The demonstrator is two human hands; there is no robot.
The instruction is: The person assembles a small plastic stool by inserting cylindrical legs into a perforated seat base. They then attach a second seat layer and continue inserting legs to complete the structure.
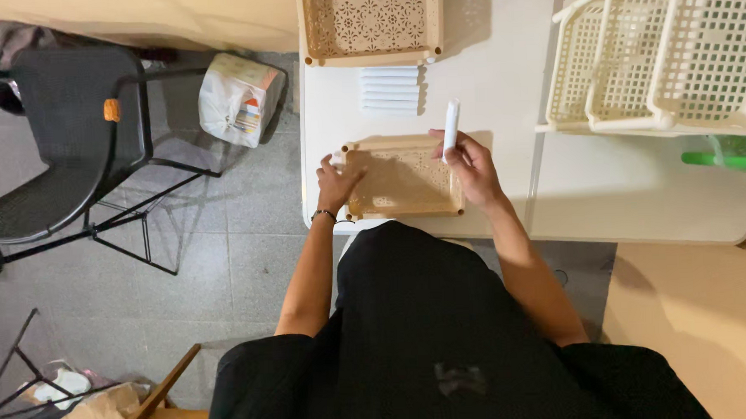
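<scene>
A tan perforated basket shelf [405, 188] lies flat on the white table [501, 81] right in front of me. My left hand [337, 184] rests on its left edge, fingers pressing near the corner. My right hand [469, 161] holds a white tube-shaped post [450, 128] upright over the shelf's far right corner. Several more white posts [389, 89] lie side by side further back. A second tan basket shelf [371, 24] sits at the table's far edge.
A cream wire-like plastic rack [657, 55] stands on the right of the table, with a green object [722, 158] beneath it. On the floor to the left are a black chair [65, 146] and a white bag [238, 98].
</scene>
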